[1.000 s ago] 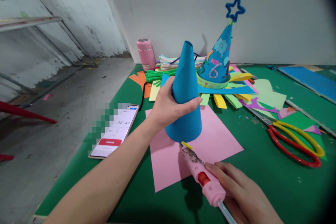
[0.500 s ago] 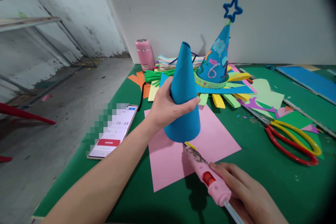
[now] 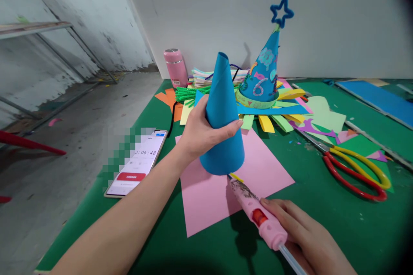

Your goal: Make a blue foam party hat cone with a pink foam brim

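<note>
My left hand (image 3: 206, 131) is wrapped round a plain blue paper cone (image 3: 222, 94), thumb across its front. The cone stands nearly upright over a pink sheet of paper (image 3: 206, 206); whether its base touches the sheet I cannot tell. In my right hand (image 3: 298, 227) is a pink glue gun (image 3: 254, 210), with a clear glue stick (image 3: 290, 258) coming out of its back end. The gun's nozzle points up at the cone's lower front edge, right by it. Part of my right hand's fingers is hidden under the gun.
Behind stands a decorated blue party hat (image 3: 263, 73) with a pipe-cleaner star (image 3: 282, 12). Scissors (image 3: 356, 172) with red and yellow handles lie at right among paper scraps (image 3: 325, 116). A phone (image 3: 135, 163) lies at left; green pipe cleaners (image 3: 190, 93) and a pink bottle (image 3: 176, 68) are farther back.
The whole view has shifted slightly. The glue gun's nozzle has moved a little to the right relative to the cone's base. Both hands keep their holds.
</note>
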{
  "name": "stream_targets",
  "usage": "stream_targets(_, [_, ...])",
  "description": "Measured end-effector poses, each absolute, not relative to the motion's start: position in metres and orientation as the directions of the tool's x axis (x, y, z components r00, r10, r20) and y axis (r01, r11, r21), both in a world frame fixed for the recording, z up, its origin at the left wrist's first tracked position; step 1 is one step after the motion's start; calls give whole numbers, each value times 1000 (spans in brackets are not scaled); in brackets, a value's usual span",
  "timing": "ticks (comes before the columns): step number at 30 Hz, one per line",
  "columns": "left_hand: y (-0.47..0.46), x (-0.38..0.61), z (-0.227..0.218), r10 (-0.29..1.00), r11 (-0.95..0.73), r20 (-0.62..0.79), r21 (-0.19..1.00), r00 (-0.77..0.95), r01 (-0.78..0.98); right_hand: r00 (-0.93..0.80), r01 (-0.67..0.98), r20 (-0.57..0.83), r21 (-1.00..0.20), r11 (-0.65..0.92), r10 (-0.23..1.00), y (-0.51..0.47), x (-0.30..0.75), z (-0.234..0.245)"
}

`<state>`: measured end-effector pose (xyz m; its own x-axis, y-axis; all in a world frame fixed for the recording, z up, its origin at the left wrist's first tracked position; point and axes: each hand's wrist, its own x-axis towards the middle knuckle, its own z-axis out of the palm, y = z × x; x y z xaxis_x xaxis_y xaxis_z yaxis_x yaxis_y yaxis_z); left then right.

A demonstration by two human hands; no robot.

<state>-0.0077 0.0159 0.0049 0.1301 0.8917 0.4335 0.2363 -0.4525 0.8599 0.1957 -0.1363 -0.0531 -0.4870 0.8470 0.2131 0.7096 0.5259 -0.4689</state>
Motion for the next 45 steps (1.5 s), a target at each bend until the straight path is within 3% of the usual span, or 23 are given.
stream_targets(7, [16,-6,5,892,-452,434,860,126,237,-469,699,270,-469,540,841,-135,199,-57])
stream_targets(27, [15,-8,6,894,-447,426,864,137,231,-457,679,238,-529,509,857,-135,203,-58])
stream_targets(45, [14,-7,7,901,-433,414,871,127,233,-435,721,92,-560,408,896,-141,209,-67])
